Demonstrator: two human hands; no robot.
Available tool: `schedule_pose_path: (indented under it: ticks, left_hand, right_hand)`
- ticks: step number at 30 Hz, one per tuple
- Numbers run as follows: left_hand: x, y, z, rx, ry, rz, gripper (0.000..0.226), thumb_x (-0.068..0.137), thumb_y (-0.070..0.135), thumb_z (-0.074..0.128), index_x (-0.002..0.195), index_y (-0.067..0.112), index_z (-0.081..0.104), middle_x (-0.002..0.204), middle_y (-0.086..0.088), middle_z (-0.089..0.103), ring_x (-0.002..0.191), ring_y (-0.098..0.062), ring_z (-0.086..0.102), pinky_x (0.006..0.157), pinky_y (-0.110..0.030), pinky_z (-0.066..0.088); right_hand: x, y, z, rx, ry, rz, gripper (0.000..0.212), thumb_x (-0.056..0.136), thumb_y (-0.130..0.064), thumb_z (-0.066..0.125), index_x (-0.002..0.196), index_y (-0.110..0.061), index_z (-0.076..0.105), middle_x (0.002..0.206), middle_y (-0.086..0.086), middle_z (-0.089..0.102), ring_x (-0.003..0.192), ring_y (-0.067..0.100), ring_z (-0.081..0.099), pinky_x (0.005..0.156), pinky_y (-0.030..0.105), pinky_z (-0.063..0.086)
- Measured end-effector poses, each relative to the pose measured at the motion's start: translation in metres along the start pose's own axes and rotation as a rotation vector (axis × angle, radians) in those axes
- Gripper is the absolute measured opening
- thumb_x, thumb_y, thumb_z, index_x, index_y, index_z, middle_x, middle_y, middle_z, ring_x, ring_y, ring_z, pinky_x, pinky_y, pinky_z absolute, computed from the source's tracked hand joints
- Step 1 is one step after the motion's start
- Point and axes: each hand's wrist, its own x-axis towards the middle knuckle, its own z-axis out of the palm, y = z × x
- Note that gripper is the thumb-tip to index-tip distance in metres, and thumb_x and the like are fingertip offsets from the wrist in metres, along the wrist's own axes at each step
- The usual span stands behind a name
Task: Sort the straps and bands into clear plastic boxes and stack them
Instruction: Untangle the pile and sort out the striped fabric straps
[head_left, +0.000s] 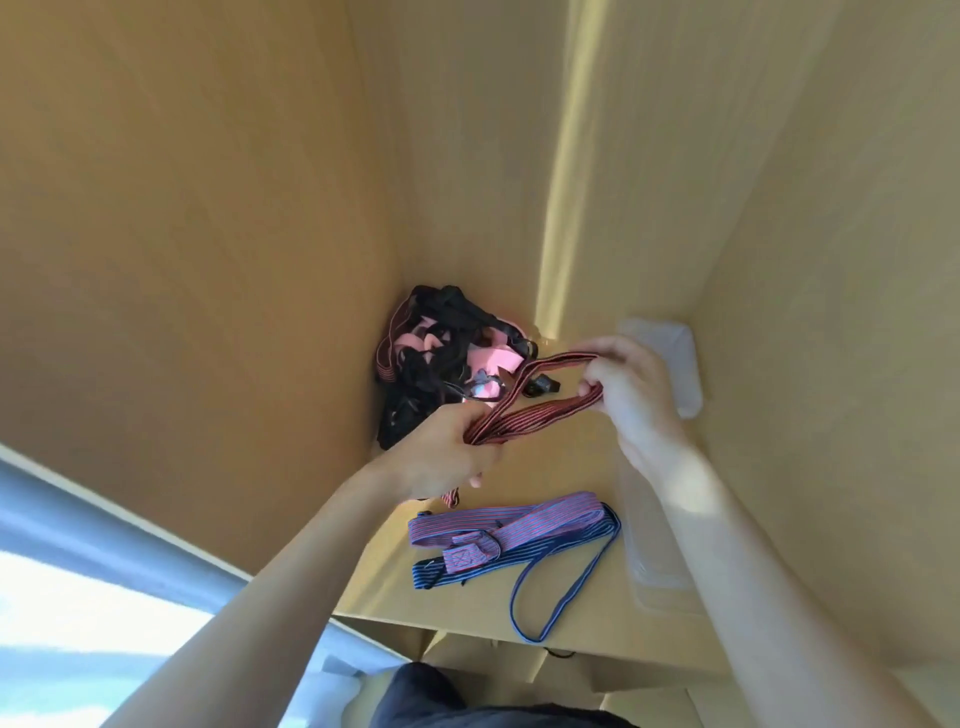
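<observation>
Folding a red striped strap (535, 400) between two hands, above the wooden shelf (571, 613).

Left hand (447, 452) is pinching the gathered lengths; right hand (623, 384) is gripping the looped end. Strap is looking light, limp, likely stretchy, best taken at the folds. Its long axis is running from lower left up to the right, loop end pointing right, toward the clear plastic box (670, 364).

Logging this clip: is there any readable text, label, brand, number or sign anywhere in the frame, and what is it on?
None can be read.
The red-and-black striped strap, held by the left hand and right hand, shows stripes only.
The purple striped strap has a stitched patch, with no letters visible.
The tangled pile of black and pink straps and the clear plastic boxes show no legible marking; the picture is blurred.
</observation>
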Motion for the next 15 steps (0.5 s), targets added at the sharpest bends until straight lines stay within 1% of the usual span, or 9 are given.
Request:
schedule_pose_path:
  ticks: [2, 4, 5, 6, 7, 9, 12, 14, 15]
  left_hand:
    - [-0.003, -0.010, 0.008, 0.064, -0.018, -0.036, 0.010, 0.088, 0.014, 0.066, 0.087, 0.024, 0.064, 0.063, 0.008, 0.058, 0.054, -0.008, 0.056, 0.057, -0.023, 0.046]
    - [-0.007, -0.020, 0.018, 0.202, -0.001, -0.032, 0.007, 0.087, 0.021, 0.070, 0.091, 0.026, 0.066, 0.061, 0.017, 0.063, 0.055, 0.003, 0.057, 0.057, -0.008, 0.042]
    - [-0.009, -0.025, 0.023, 0.271, 0.009, -0.020, 0.010, 0.088, 0.021, 0.069, 0.096, 0.026, 0.067, 0.067, 0.019, 0.066, 0.063, 0.004, 0.060, 0.061, -0.006, 0.043]
    - [-0.011, -0.029, 0.028, 0.309, 0.004, -0.010, 0.012, 0.089, 0.020, 0.068, 0.100, 0.025, 0.065, 0.074, 0.015, 0.069, 0.072, -0.002, 0.063, 0.065, -0.010, 0.046]
    - [-0.012, -0.034, 0.032, 0.345, -0.019, -0.015, 0.010, 0.090, 0.021, 0.065, 0.099, 0.024, 0.062, 0.082, 0.009, 0.069, 0.081, -0.014, 0.065, 0.072, -0.023, 0.051]
    - [-0.014, -0.041, 0.041, 0.451, -0.062, -0.044, 0.011, 0.093, 0.030, 0.061, 0.096, 0.026, 0.051, 0.092, -0.001, 0.066, 0.088, -0.027, 0.061, 0.075, -0.037, 0.051]
    - [-0.019, -0.049, 0.063, 0.659, -0.057, -0.088, 0.037, 0.087, 0.060, 0.061, 0.099, 0.030, 0.043, 0.097, 0.004, 0.062, 0.091, -0.025, 0.062, 0.070, -0.035, 0.046]
    - [-0.022, -0.052, 0.079, 0.782, -0.032, -0.111, 0.065, 0.073, 0.079, 0.062, 0.109, 0.028, 0.043, 0.103, 0.006, 0.061, 0.095, -0.022, 0.063, 0.070, -0.033, 0.043]
    - [-0.023, -0.053, 0.086, 0.841, -0.016, -0.125, 0.078, 0.066, 0.085, 0.063, 0.114, 0.027, 0.042, 0.107, 0.006, 0.060, 0.097, -0.022, 0.064, 0.071, -0.034, 0.043]
  right_hand:
    - [-0.008, 0.025, -0.012, -0.139, -0.015, 0.023, 0.033, 0.082, 0.012, 0.048, 0.086, -0.012, 0.069, 0.055, -0.004, 0.058, 0.051, 0.009, 0.055, 0.049, 0.020, 0.045]
    - [-0.014, 0.047, -0.024, -0.232, -0.042, 0.065, 0.031, 0.085, 0.010, 0.050, 0.091, -0.013, 0.069, 0.062, 0.000, 0.059, 0.054, 0.013, 0.053, 0.048, 0.027, 0.044]
    - [-0.018, 0.057, -0.030, -0.268, -0.056, 0.078, 0.032, 0.086, 0.009, 0.051, 0.095, -0.015, 0.069, 0.064, -0.001, 0.058, 0.054, 0.015, 0.052, 0.048, 0.031, 0.042]
    - [-0.022, 0.064, -0.035, -0.307, -0.073, 0.080, 0.034, 0.086, 0.008, 0.051, 0.097, -0.019, 0.069, 0.064, -0.004, 0.058, 0.052, 0.014, 0.051, 0.049, 0.031, 0.040]
    - [-0.026, 0.072, -0.039, -0.353, -0.094, 0.077, 0.037, 0.085, 0.006, 0.052, 0.096, -0.025, 0.070, 0.062, -0.009, 0.058, 0.051, 0.012, 0.050, 0.049, 0.028, 0.038]
    - [-0.035, 0.083, -0.044, -0.446, -0.150, 0.074, 0.041, 0.085, 0.003, 0.053, 0.093, -0.033, 0.070, 0.064, -0.014, 0.062, 0.050, 0.007, 0.050, 0.048, 0.019, 0.036]
    - [-0.041, 0.092, -0.047, -0.599, -0.234, 0.067, 0.034, 0.088, -0.004, 0.055, 0.094, -0.035, 0.067, 0.083, -0.013, 0.066, 0.068, 0.000, 0.057, 0.060, 0.012, 0.038]
    - [-0.044, 0.096, -0.048, -0.739, -0.263, 0.043, 0.029, 0.092, -0.011, 0.056, 0.111, -0.031, 0.065, 0.103, -0.010, 0.059, 0.091, 0.006, 0.058, 0.079, 0.017, 0.040]
    - [-0.045, 0.098, -0.048, -0.800, -0.265, 0.030, 0.031, 0.094, -0.013, 0.056, 0.121, -0.027, 0.064, 0.108, -0.008, 0.055, 0.095, 0.009, 0.057, 0.084, 0.021, 0.040]
